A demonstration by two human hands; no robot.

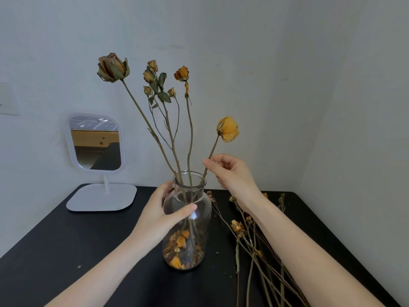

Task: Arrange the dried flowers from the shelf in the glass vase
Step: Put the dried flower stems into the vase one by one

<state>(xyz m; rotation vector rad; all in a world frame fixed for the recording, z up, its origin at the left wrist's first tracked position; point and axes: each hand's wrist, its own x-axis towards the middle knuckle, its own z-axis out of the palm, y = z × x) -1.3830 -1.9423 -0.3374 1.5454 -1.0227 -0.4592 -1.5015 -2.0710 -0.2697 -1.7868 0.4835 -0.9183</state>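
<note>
A clear glass vase (200,220) stands on the black tabletop, with loose orange petals at its bottom. My left hand (160,212) wraps around its shoulder from the left. Three dried stems stand in it: a brownish rose (113,67), a branch with small buds (155,80) and an orange bud (182,73). My right hand (230,173) pinches the stem of a yellow dried rose (228,129), whose lower end passes into the vase mouth. More dried flowers (247,238) lie flat on the table to the right of the vase, partly hidden under my right forearm.
A white standing mirror (97,142) with a flat base sits at the table's back left corner. The black table (66,262) meets white walls behind and on the right. Small petal crumbs dot the surface near the vase.
</note>
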